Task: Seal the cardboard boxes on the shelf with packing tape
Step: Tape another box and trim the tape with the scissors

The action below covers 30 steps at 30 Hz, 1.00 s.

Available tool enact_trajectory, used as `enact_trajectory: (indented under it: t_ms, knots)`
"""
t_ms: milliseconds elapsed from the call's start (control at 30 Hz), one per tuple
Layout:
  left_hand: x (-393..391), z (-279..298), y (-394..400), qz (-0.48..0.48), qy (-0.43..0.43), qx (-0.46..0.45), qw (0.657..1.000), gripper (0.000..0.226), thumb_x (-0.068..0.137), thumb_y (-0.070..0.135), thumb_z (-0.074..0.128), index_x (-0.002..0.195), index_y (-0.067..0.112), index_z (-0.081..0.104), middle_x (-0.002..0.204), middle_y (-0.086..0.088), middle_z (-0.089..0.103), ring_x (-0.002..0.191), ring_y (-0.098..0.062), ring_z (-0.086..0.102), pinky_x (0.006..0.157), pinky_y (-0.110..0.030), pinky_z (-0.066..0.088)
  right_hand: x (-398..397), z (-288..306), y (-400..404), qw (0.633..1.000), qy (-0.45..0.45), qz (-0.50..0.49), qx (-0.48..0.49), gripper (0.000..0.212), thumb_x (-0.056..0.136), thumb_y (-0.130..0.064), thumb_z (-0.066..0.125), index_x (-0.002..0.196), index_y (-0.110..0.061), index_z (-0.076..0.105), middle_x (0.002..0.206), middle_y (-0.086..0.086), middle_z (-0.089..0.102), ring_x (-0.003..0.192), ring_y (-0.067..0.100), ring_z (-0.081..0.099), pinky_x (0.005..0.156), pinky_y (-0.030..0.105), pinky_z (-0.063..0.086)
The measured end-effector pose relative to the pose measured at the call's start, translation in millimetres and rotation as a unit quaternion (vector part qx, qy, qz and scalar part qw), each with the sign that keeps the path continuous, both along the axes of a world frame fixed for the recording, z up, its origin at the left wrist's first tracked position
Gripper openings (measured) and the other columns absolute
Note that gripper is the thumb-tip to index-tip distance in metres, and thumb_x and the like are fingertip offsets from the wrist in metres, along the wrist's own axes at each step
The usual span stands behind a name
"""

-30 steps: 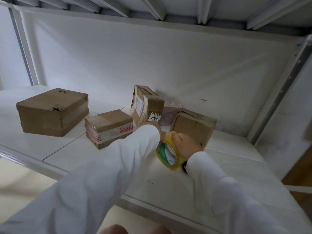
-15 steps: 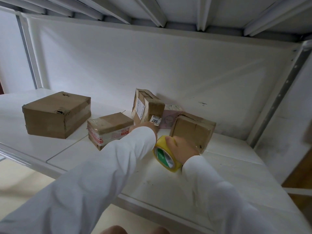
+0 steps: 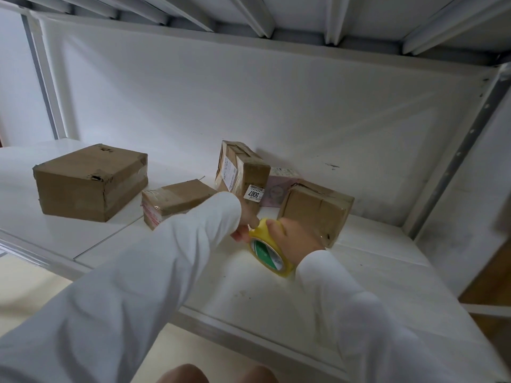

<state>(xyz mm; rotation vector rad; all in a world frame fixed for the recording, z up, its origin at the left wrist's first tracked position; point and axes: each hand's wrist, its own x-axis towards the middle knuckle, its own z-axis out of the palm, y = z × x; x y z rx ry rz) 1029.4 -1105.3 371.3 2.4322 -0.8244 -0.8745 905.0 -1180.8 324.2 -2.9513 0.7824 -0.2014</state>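
Holding the tape roll (image 3: 269, 248) between both hands, you work just above the white shelf (image 3: 387, 286), close in front of the right box (image 3: 315, 210). Your right hand (image 3: 294, 239) grips the roll with the thumb curled over its yellow rim. Your left hand (image 3: 244, 226) pinches the roll's upper edge, but the sleeve hides most of that hand, so I cannot tell how the fingers lie.

Open room on the shelf is mostly to the right of the roll and toward you, up to the front edge (image 3: 249, 327). On the far right a metal post (image 3: 453, 161) closes the corner. The back wall (image 3: 249, 106) stands directly behind the boxes, and the upper shelf's ribs (image 3: 262, 17) hang low overhead.

Left of your arms lie a big box (image 3: 88, 183), well apart from the others, and a flat box (image 3: 171, 201) whose near end your left sleeve covers. An upright box (image 3: 240, 170) with a "5007" label leans at the back. Behind it and the right box a pink box (image 3: 276, 189) is only partly seen. Any pulled-off strip of tape is too hard to make out.
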Motion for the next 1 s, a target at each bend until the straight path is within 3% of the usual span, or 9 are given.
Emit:
enact_trajectory:
  t_ms: [33,67,100,267,367,433,567,767,1000]
  knots:
    - [3,0,-1,0.01,0.037,-0.009,0.999,0.017,0.093,0.025,0.058,0.096,0.008,0.059,0.081,-0.003,0.068,0.065,-0.012,0.059,0.084,-0.03,0.05,0,3,6,0.998,-0.025,-0.034,0.051,0.069,0.087,-0.041,0.064,0.14,-0.022,0.024,0.128,0.006,0.045,0.11,0.021,0.05,0.09,0.03,0.048]
    - [1,4,3,0.007,0.057,-0.017,0.998,0.017,0.092,0.027,0.059,0.094,0.01,0.055,0.077,-0.003,0.067,0.067,-0.012,0.059,0.088,-0.032,0.048,5,-3,-3,1.0,-0.001,0.015,-0.006,0.068,0.087,-0.041,0.063,0.14,-0.022,0.024,0.127,0.006,0.045,0.11,0.021,0.05,0.088,0.03,0.047]
    - [4,5,4,0.007,0.072,-0.02,0.997,0.019,0.091,0.027,0.061,0.094,0.011,0.053,0.073,-0.002,0.067,0.068,-0.011,0.058,0.086,-0.031,0.048,5,1,-1,0.997,-0.031,-0.025,0.072,0.066,0.088,-0.04,0.062,0.139,-0.022,0.025,0.126,0.007,0.045,0.109,0.022,0.051,0.087,0.03,0.047]
    - [13,-1,10,0.014,0.108,-0.022,0.994,0.02,0.089,0.028,0.065,0.086,0.013,0.052,0.051,0.004,0.066,0.069,-0.008,0.057,0.075,-0.027,0.046,9,6,-2,0.998,-0.005,-0.019,0.064,0.043,0.095,-0.037,0.049,0.133,-0.022,0.035,0.117,0.008,0.046,0.105,0.023,0.05,0.085,0.032,0.045]
    - [17,-5,12,0.012,0.121,-0.014,0.992,0.021,0.088,0.028,0.065,0.081,0.012,0.054,0.052,0.005,0.066,0.071,-0.008,0.058,0.082,-0.027,0.044,13,3,-3,0.993,-0.027,-0.019,0.111,0.028,0.098,-0.041,0.039,0.106,-0.016,0.05,0.098,0.008,0.052,0.095,0.027,0.054,0.077,0.032,0.04]
    - [20,-6,15,0.014,0.137,-0.009,0.99,0.017,0.087,0.026,0.067,0.081,0.013,0.058,0.056,0.005,0.068,0.071,-0.007,0.059,0.073,-0.024,0.045,16,3,-3,0.983,-0.066,-0.038,0.165,0.035,0.098,-0.045,0.033,0.092,-0.015,0.051,0.089,0.007,0.053,0.087,0.026,0.053,0.075,0.032,0.039]
    - [25,-10,17,0.036,0.161,0.006,0.986,0.008,0.09,0.018,0.064,0.084,0.012,0.065,0.07,0.004,0.069,0.067,-0.005,0.059,0.063,-0.019,0.044,15,5,-2,0.98,-0.065,-0.043,0.185,0.039,0.099,-0.045,0.031,0.099,-0.013,0.055,0.099,0.011,0.057,0.089,0.024,0.053,0.082,0.035,0.043]
    - [17,-18,16,0.055,0.153,-0.007,0.987,0.01,0.092,0.014,0.056,0.084,0.009,0.058,0.051,0.002,0.066,0.036,-0.004,0.056,0.05,-0.017,0.042,18,1,-5,0.981,-0.071,-0.044,0.176,0.04,0.097,-0.045,0.034,0.092,-0.012,0.055,0.097,0.014,0.058,0.088,0.028,0.055,0.077,0.034,0.042]
    - [10,-24,25,0.04,0.201,-0.043,0.978,0.023,0.091,0.016,0.043,0.069,0.015,0.047,0.037,0.007,0.048,0.028,-0.004,0.041,0.038,-0.012,0.028,10,-1,-2,0.978,-0.092,-0.04,0.184,0.038,0.097,-0.047,0.034,0.091,-0.015,0.054,0.095,0.012,0.058,0.086,0.026,0.054,0.075,0.033,0.04]
